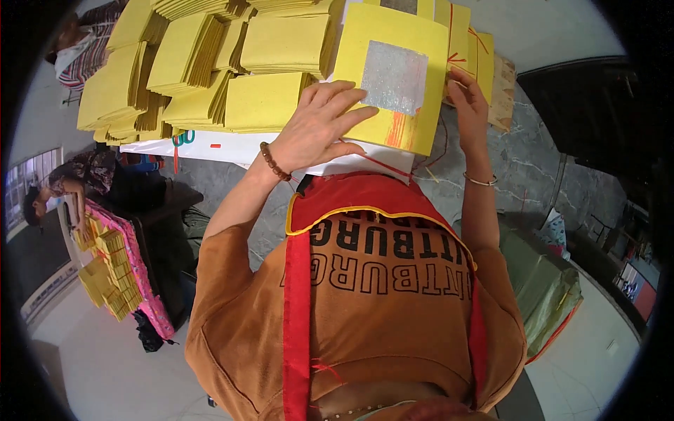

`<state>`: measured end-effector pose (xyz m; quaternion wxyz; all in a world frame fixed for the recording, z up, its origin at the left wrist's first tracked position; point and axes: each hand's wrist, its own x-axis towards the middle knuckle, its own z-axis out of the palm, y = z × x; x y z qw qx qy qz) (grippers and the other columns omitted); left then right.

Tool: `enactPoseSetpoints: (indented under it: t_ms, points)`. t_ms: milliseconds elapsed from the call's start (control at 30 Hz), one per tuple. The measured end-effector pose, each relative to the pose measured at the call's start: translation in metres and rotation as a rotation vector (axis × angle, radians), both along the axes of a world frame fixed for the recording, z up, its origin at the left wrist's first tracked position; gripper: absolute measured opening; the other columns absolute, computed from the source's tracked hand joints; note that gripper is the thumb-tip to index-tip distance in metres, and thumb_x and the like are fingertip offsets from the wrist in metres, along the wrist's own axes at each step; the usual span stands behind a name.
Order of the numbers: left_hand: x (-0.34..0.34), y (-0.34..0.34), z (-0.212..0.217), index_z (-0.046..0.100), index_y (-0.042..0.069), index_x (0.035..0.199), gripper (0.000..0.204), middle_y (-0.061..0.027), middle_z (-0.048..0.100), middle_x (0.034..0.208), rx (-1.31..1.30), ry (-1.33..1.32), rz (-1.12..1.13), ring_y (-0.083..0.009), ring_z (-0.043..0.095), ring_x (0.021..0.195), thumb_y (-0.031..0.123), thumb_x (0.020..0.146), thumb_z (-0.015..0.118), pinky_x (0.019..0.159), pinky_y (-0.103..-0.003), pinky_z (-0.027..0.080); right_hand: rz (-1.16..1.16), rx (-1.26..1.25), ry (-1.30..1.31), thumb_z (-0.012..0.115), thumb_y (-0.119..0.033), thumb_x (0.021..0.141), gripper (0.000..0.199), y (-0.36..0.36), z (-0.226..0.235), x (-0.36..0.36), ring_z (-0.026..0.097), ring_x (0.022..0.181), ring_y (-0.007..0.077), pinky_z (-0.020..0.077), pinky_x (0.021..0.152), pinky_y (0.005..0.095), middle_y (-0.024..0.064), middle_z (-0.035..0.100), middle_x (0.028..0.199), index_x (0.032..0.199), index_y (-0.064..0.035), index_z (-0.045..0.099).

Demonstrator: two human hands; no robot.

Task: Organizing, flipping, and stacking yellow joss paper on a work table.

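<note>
Nearest to me is my own orange shirt [365,309] with a red apron [298,309] over it, edged in yellow at the neck. To my left, lower down, another person [67,184] bends over a pink-covered table [144,281] stacked with small yellow bundles [105,270].

My left hand [319,126], a bead bracelet [274,163] on the wrist, lies flat with the fingers spread on the near left part of a yellow sheet [393,77]; it presses, it does not clasp. That sheet sits straight ahead of me on the white table [232,147], with a silver foil square [393,77] in its middle and an orange smear below that. A red string [386,168] runs under its near edge.

My right hand [469,105], with a thin bangle [481,181] on the wrist, reaches to the sheet's right edge; the fingers curl at a red-tied bundle [470,45] just beyond, but I cannot tell whether they pinch anything.

Farther off and to the left, yellow stacks [210,63] cover the table, fanned and overlapping.
</note>
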<state>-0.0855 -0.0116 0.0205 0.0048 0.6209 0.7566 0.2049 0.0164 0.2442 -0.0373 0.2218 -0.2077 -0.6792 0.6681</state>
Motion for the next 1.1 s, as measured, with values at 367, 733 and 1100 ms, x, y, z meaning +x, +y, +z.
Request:
enactPoseSetpoints:
  t_ms: [367, 733, 1100]
  points:
    - [0.004, 0.004, -0.003, 0.057, 0.01, 0.108, 0.038, -0.0064, 0.054, 0.105, 0.03, 0.109, -0.069, -0.0236, 0.048, 0.097, 0.026, 0.074, 0.063, 0.078, -0.034, 0.038, 0.121, 0.837, 0.058, 0.063, -0.019, 0.077, 0.014, -0.039, 0.018, 0.032, 0.043, 0.114, 0.0232, 0.026, 0.096, 0.0393, 0.0017, 0.06, 0.104, 0.087, -0.0106, 0.065]
    - [-0.007, 0.016, 0.004, 0.061, 0.004, 0.081, 0.014, -0.0077, 0.058, 0.076, 0.06, -0.14, -0.125, -0.025, 0.055, 0.073, 0.016, 0.08, 0.055, 0.063, -0.034, 0.045, 0.195, 0.68, 0.003, 0.05, -0.028, 0.085, 0.021, -0.038, 0.0, 0.041, 0.034, 0.122, 0.0247, 0.0124, 0.102, 0.0422, -0.0014, 0.062, 0.107, 0.086, -0.0145, 0.067]
    - [-0.017, 0.026, 0.009, 0.061, 0.001, 0.075, 0.015, -0.0104, 0.06, 0.072, 0.013, -0.394, -0.106, -0.0267, 0.057, 0.069, 0.015, 0.076, 0.056, 0.06, -0.034, 0.044, 0.274, 0.501, 0.104, 0.059, -0.019, 0.077, 0.019, -0.04, -0.003, 0.044, 0.037, 0.12, 0.0278, 0.0175, 0.105, 0.0428, 0.0012, 0.059, 0.111, 0.094, -0.0134, 0.065]
